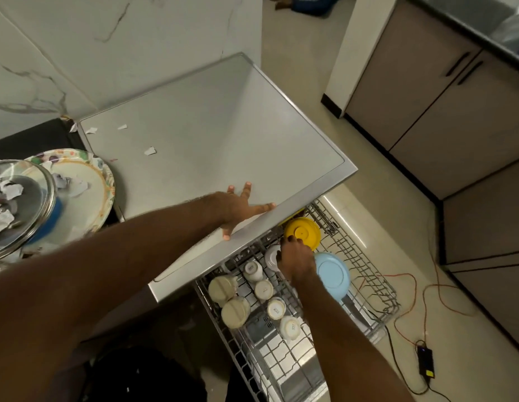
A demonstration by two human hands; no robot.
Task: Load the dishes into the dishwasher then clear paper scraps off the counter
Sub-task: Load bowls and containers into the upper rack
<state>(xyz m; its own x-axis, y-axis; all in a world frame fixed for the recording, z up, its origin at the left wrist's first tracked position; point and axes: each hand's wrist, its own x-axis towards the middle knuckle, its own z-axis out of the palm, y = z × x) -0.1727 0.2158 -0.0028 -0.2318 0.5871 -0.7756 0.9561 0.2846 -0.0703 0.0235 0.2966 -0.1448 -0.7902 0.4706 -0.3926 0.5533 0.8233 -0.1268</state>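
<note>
The left hand (238, 207) lies flat on the front edge of the grey tabletop (223, 126). Its grip is apart, the fingers spread and straight, holding nothing.

The right hand (296, 261) reaches down into the pulled-out dishwasher rack (377, 288) just below that edge. It sits between a yellow bowl (306, 230) and a light blue plate (335, 275), with a white cup (271, 256) partly under its thumb side. The fingertips reach the rim of the yellow bowl. The back of the hand hides the fingers, so I cannot tell whether this grip is clamped on anything.

More dishes stand upside down in the rack to the left of the hand: two beige cups (222, 287) and a row of small white cups (263, 289).

Three paper scraps (150, 151) lie on the tabletop, well apart from the left hand, toward the marble wall. At the far left, on a dark counter, sits a stack of patterned plates (90, 181) with scraps on it. A shiny steel dish (29, 198) rests on the stack and holds more crumpled paper (9, 192).

On the floor to the right of the rack run orange and black cables (426, 291), and a black adapter (425, 361) lies near them. Brown cabinets (420, 91) stand beyond.
</note>
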